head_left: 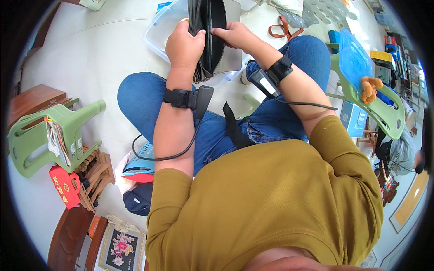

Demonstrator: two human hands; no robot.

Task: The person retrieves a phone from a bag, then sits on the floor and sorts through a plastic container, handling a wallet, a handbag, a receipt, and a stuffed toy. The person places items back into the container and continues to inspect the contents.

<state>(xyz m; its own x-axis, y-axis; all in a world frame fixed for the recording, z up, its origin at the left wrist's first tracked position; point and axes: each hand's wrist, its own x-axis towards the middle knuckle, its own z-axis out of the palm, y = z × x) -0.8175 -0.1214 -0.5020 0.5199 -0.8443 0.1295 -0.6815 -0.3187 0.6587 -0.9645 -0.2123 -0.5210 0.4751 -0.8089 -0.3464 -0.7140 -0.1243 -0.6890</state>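
My left hand [185, 45] grips the left side of a dark, pleated accordion-style folder or bag [214, 44], with the thumb on its folds. On the other side, my right hand [240, 36] pinches the black edge, its fingers partly hidden behind it. The item stands above a clear plastic storage box [156, 37] on the floor between my knees. A flat grey panel [234, 57] shows behind it, beside my right hand. What lies inside the folds cannot be made out.
A brown strap [284, 29] lies beyond my right knee. A green plastic chair [379, 108] with a blue lid [354, 57] and an orange-brown toy [370, 88] is at right. Another green chair [64, 125], wooden racks [98, 176] and a red gift bag [64, 186] are at left.
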